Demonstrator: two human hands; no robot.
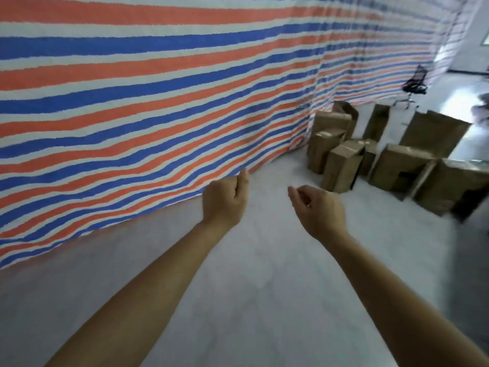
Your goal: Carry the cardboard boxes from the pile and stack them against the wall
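far left: striped sheet (132, 102), red, blue and white bands, hangs as the wall and meets the grey floor (238, 287) along a line running away to the right.

left grip (225, 197): held out ahead, fingers loosely curled, thumb up, holding nothing. it sits just in front of the sheet's lower edge.

right grip (317, 207): beside the left, apart from it, palm turned inward, fingers loosely curled, also holding nothing.

cardboard boxes (397, 168): a loose pile on the floor, ahead and to the right of both grips, well apart from them, starting near the foot of the sheet and spreading right. the nearest box (344, 168) stands on end, long axis roughly upright, leaning a little. we judge the right grip to be the nearer one, so the next approach goes forward and rightward, and a box this shape likely needs both grips on opposite sides.

behind the pile: an office chair (414, 82).

hard to read: boxes at the right edge are blurred and cut off by the frame; their far sides are hidden; a dark shape (480, 109) at the right edge we cannot identify. we see no stacked boxes on the near stretch of wall.
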